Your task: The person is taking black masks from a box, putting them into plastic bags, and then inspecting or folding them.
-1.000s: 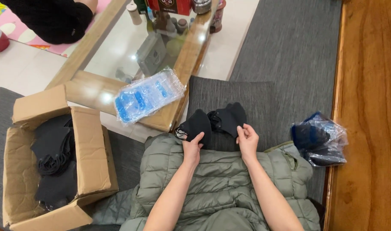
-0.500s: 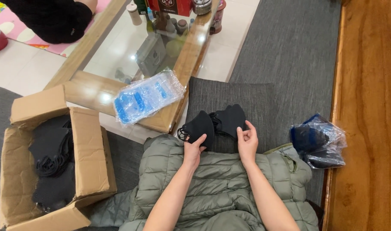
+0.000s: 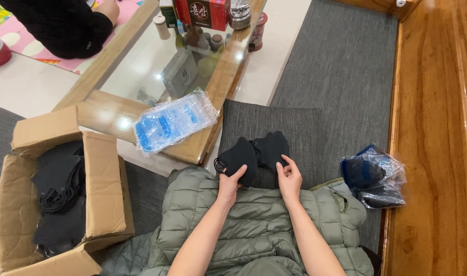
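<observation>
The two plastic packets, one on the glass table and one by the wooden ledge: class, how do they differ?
The packet on the glass table lies flat and holds light blue contents; the packet by the wooden ledge is crumpled, bulging and holds dark navy contents. The first rests on the table, the second lower, on grey fabric. Both are clear plastic, and neither hand touches them.

- A grey rug [image 3: 340, 66] covers the floor ahead of the hands.
- A glass-topped wooden worktop [image 3: 220, 87] stands ahead to the left, catching lamp glare.
- Polished wooden boards [image 3: 437, 133] run along the right.
- Pale tile floor [image 3: 19, 84] lies far left.
</observation>
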